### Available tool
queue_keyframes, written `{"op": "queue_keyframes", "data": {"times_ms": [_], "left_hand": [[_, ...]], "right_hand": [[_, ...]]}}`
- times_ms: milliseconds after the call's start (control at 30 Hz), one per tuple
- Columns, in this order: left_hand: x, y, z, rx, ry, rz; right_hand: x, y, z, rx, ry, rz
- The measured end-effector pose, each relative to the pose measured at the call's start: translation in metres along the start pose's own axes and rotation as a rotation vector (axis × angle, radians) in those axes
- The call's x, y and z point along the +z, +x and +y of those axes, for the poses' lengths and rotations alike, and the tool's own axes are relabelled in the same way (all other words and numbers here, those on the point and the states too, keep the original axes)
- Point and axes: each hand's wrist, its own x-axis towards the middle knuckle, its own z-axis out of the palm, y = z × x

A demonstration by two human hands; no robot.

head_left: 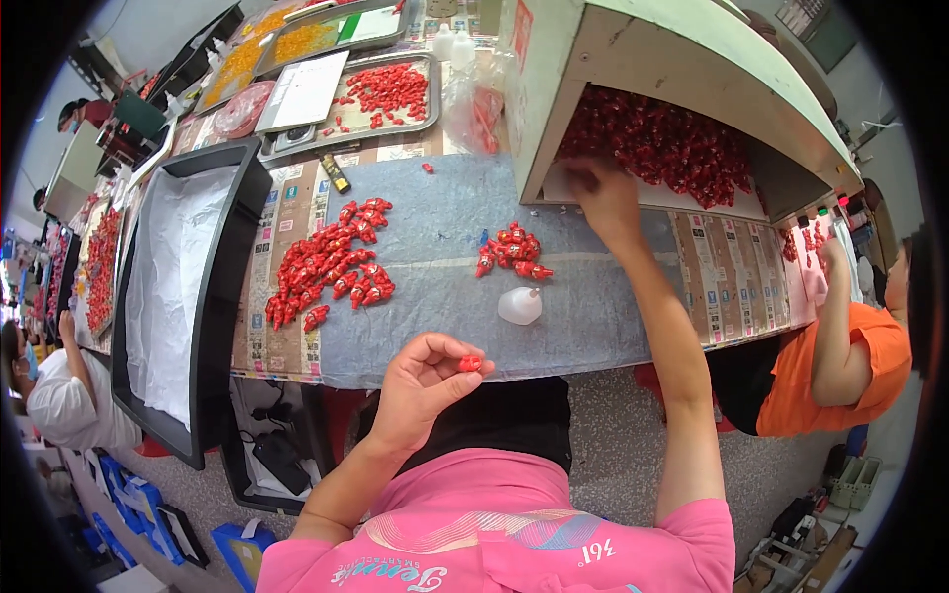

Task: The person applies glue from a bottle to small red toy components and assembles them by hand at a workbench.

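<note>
My left hand (423,387) is closed in a pinch on a small red plastic part (471,364), just in front of the table's near edge. My right hand (603,201) reaches into the open front of a pale green box (539,109), at its left corner. Its fingers are in shadow, so their grip cannot be made out. Behind them, many red parts (667,143) are heaped inside the box. Between my hands, a small cluster of red parts (514,249) lies on the grey-blue mat (445,227), beside a white squeeze bottle (520,306).
A larger pile of red parts (331,262) lies on the left. Beyond it are a marker-like tube (335,173) and a metal tray (425,114) of red pieces. A black bin (213,296) lined with white sheet stands further left. A person in orange (845,381) works at the right.
</note>
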Motion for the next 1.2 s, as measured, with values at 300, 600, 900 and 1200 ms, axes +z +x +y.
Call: {"op": "queue_keyframes", "data": {"times_ms": [300, 600, 900, 1200], "left_hand": [[0.004, 0.007, -0.005, 0.015, -0.043, -0.006], [0.011, 0.009, -0.015, 0.206, 0.182, -0.094], [0.011, 0.008, -0.016, 0.404, 0.604, -0.051], [0.013, 0.006, -0.013, 0.555, 0.763, 0.012]], "right_hand": [[-0.057, -0.137, -0.122, 0.247, 0.687, -0.207], [-0.045, -0.166, -0.145, 0.195, 0.693, -0.155], [-0.050, -0.164, -0.148, 0.040, 0.465, -0.113], [-0.050, -0.162, -0.148, -0.039, 0.437, -0.118]]}}
